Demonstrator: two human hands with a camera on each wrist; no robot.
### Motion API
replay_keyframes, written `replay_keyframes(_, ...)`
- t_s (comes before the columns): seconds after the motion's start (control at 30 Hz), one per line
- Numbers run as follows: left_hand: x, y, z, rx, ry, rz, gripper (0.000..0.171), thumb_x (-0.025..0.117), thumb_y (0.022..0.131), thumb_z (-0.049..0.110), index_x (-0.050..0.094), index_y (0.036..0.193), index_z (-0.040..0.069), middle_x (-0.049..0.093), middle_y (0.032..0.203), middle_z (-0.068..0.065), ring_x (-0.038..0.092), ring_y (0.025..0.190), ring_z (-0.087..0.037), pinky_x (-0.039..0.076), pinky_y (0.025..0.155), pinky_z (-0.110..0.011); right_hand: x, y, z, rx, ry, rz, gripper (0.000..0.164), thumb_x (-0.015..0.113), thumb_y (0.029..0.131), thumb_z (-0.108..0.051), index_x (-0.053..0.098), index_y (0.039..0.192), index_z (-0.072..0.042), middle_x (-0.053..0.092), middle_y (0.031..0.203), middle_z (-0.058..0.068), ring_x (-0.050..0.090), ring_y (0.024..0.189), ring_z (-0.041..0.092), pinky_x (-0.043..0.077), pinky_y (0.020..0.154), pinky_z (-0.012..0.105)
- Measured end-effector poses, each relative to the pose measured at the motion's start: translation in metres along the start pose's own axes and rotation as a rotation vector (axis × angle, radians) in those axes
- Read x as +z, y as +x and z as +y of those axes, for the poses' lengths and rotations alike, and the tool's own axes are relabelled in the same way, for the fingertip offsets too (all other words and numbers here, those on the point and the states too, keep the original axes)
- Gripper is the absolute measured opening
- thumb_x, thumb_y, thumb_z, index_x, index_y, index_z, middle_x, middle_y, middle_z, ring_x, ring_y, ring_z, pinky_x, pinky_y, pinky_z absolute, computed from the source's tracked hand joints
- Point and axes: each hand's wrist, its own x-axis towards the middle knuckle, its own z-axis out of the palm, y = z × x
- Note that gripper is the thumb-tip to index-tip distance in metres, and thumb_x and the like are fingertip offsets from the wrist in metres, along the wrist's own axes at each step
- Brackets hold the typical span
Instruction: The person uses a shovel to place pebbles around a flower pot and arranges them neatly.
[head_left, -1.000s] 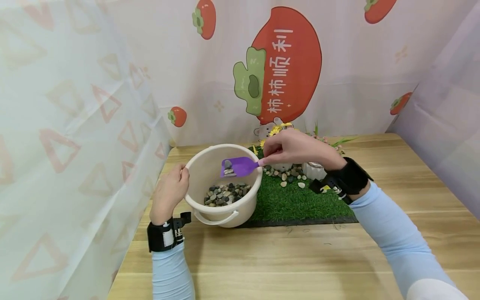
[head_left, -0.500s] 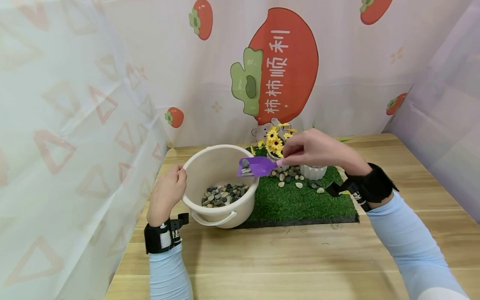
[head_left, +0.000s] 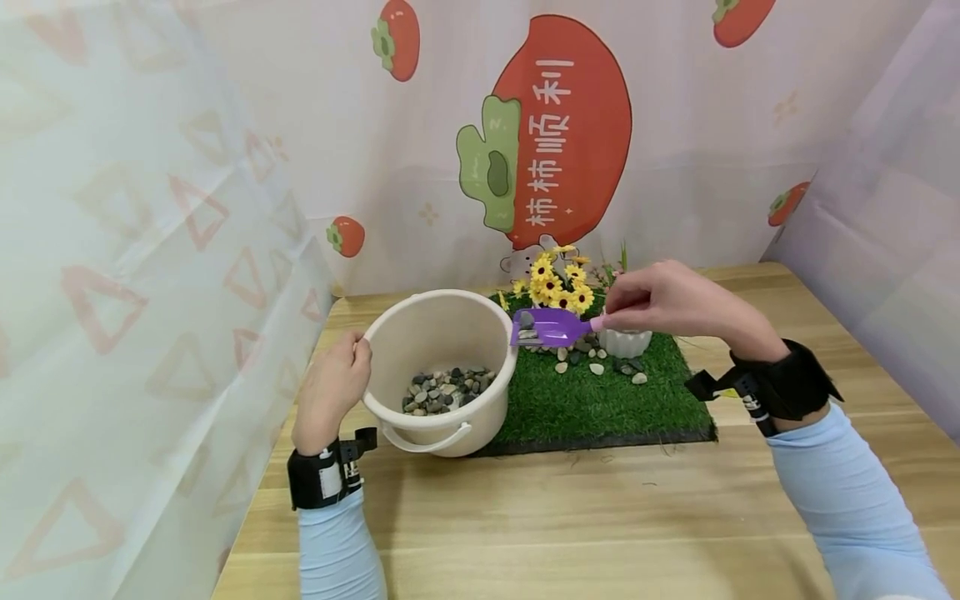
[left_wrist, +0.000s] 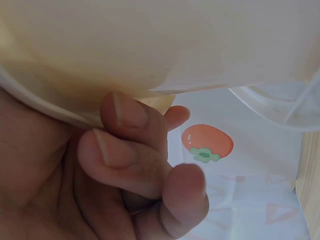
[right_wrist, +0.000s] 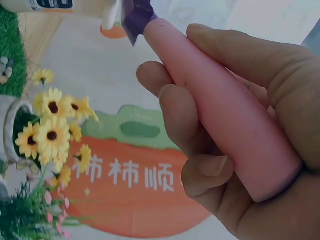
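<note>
My left hand (head_left: 333, 387) grips the left rim of a cream bucket (head_left: 427, 333); in the left wrist view the curled fingers (left_wrist: 125, 155) lie under its edge. Dark and pale pebbles (head_left: 447, 390) cover part of the bucket's floor. My right hand (head_left: 678, 302) holds a small purple shovel (head_left: 558, 327) by its pink handle (right_wrist: 220, 105), with the fingers wrapped round it in the right wrist view. A few grey stones (head_left: 527, 327) lie on the blade, level beside the bucket's right rim and over the green turf mat (head_left: 600, 408).
Yellow artificial flowers (head_left: 551, 279) stand in a pot at the mat's back, next to a white ribbed pot (head_left: 624, 340). Loose pebbles (head_left: 596, 368) lie on the turf before them. The bucket's handle (head_left: 426, 442) hangs at the front. A printed curtain (head_left: 420, 167) closes off the back.
My right hand has carried the shovel with its stones rightward, from over the bucket's opening to past its right rim. The left hand keeps its grip on the rim.
</note>
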Motion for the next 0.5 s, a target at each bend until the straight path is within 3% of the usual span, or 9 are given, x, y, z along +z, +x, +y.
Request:
replay_keyframes(0.17, 0.000, 0.000, -0.001, 0.001, 0.009, 0.010, 0.053, 0.022, 0.105, 0.035, 0.051, 0.138, 0.004, 0.067, 0.117, -0.021, 0.067, 0.093, -0.034, 0.050, 0.070, -0.043, -0.005, -0.008, 0.004, 0.066, 0.007, 0.023, 0.007, 0.069, 0.090, -0.038, 0.070, 0.085, -0.033, 0.066, 0.077, -0.015, 0.055, 0.064, 0.007, 0.043, 0.063, 0.024)
replay_keyframes(0.5, -0.001, 0.000, 0.000, -0.001, 0.008, 0.010, 0.052, 0.023, 0.105, 0.035, 0.051, 0.137, 0.005, 0.068, 0.115, -0.019, 0.067, 0.090, -0.033, 0.047, 0.064, -0.036, -0.009, -0.033, 0.022, 0.196, -0.037, 0.033, 0.010, 0.070, 0.090, -0.036, 0.067, 0.080, -0.035, 0.057, 0.067, -0.011, 0.044, 0.057, 0.006, 0.036, 0.058, 0.026)
